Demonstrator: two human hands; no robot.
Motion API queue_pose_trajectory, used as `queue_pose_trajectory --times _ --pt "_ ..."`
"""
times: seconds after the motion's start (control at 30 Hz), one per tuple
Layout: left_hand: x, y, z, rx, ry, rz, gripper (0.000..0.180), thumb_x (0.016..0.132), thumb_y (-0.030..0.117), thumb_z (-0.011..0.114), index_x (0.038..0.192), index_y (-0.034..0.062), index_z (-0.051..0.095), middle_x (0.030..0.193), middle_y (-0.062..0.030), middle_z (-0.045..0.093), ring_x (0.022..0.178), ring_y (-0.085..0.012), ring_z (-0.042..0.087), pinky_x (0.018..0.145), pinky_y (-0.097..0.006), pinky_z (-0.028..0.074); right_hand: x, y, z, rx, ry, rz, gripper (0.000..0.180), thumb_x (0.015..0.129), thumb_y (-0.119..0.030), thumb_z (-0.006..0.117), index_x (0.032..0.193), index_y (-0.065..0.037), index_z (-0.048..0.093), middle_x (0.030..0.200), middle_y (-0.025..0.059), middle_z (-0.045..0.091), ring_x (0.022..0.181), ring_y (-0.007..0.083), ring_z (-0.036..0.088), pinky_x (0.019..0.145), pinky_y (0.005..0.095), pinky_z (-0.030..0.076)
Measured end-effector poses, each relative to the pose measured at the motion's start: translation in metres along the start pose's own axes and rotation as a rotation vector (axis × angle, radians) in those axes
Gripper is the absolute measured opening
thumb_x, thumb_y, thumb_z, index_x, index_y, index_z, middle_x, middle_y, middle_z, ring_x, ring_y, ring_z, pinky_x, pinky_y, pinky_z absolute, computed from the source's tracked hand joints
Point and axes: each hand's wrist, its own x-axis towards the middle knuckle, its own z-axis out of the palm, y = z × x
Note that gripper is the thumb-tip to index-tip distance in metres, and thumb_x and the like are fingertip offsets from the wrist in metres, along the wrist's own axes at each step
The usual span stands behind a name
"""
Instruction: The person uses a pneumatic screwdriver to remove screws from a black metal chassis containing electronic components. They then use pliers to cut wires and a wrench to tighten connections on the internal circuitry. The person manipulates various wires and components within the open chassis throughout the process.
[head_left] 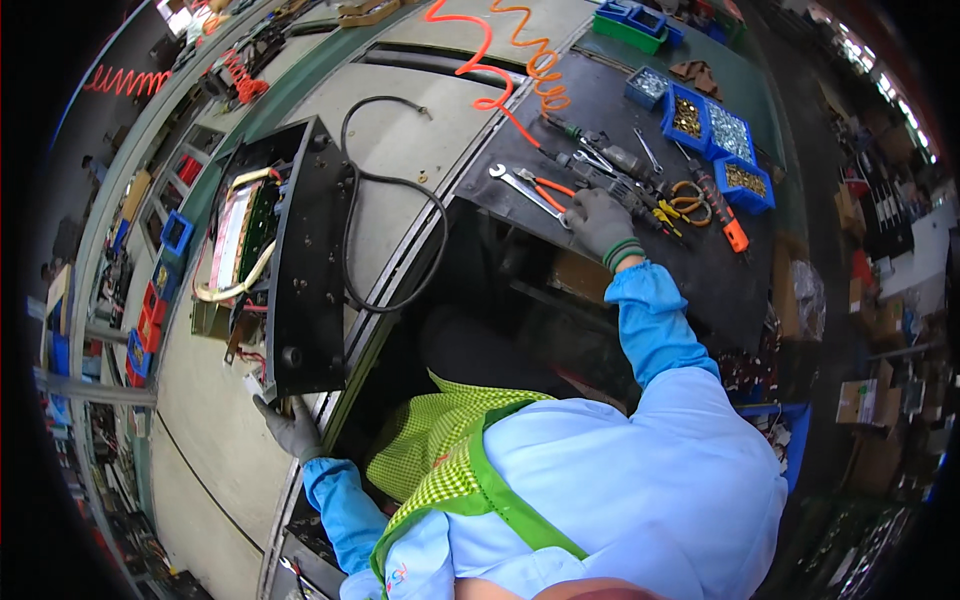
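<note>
My left hand [292,428], in a grey glove, is at the near end of a black metal chassis [312,270]. Its fingers are apart, close to a small white connector [252,384] and the chassis's lower corner. Inside the chassis are a wound coil block [240,235] and pale thick leads. My right hand [600,222], gloved too, is over the tools on the dark mat, its fingers curled downward. Beneath the fingers, what they grip is hidden. Beside it are orange-handled pliers [545,192], a wrench [520,186] and a black air screwdriver [625,160].
A black cable [440,225] loops from the chassis across the pale bench. Farther right are scissors [690,203], an orange-ended tool [735,232] and blue bins [745,185] of screws. Coiled orange air hoses [545,75] hang at the back.
</note>
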Motion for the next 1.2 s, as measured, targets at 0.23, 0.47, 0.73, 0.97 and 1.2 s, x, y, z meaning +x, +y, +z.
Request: queue_pose_trajectory --times 0.23,0.47,0.73,0.97,1.2 --pt "0.003 0.002 -0.007 0.230 0.088 0.062 0.082 0.078 0.031 0.071 0.144 0.0050 0.030 0.120 -0.0231 0.055 0.110 -0.0368 0.055 0.094 -0.042 0.043 0.088 0.005 0.059 -0.332 -0.031 -0.382 0.029 0.082 -0.033 0.060 0.084 -0.006 0.068 0.085 0.0189 0.063 0.086 0.0375 0.061 0.076 0.0489 0.047" --pt "-0.004 0.011 -0.019 0.186 0.043 -0.007 0.087 0.070 0.033 0.075 0.140 0.0021 0.034 0.107 -0.0190 0.057 0.103 -0.0345 0.052 0.093 -0.043 0.041 0.095 0.007 0.064 -0.364 0.021 -0.294 0.023 0.085 -0.024 0.051 0.082 -0.005 0.062 0.091 0.0157 0.061 0.094 0.0335 0.061 0.078 0.0463 0.049" --pt "-0.005 -0.008 -0.021 0.060 0.330 0.051 0.106 0.068 0.052 0.077 0.142 -0.0021 0.025 0.138 -0.0254 0.036 0.129 -0.0369 0.037 0.108 -0.042 0.031 0.063 -0.032 0.001 0.400 0.172 -0.250 0.037 0.093 -0.030 0.051 0.111 0.003 0.054 0.089 0.0136 0.057 0.081 0.0197 0.058 0.061 0.0370 0.047" --pt "0.007 0.183 -0.080 -0.710 -0.078 0.457 0.050 0.090 0.026 0.058 0.130 0.0004 0.044 0.104 -0.0115 0.057 0.095 -0.0195 0.057 0.082 -0.031 0.048 -0.024 -0.276 -0.053 1.304 -0.650 -0.672 0.029 0.099 -0.027 0.047 0.111 -0.002 0.053 0.085 0.0057 0.062 0.072 0.0121 0.059 0.061 0.0250 0.047" --pt "0.011 0.221 -0.088 -1.162 -0.347 0.040 0.039 0.097 0.037 0.051 0.115 0.0022 0.057 0.084 -0.0013 0.060 0.070 -0.0039 0.055 0.060 -0.019 0.048 -0.042 -0.385 -0.051 0.756 -0.357 -1.372 0.030 0.091 -0.022 0.057 0.109 0.001 0.055 0.103 0.0167 0.059 0.089 0.0316 0.061 0.073 0.0361 0.050"
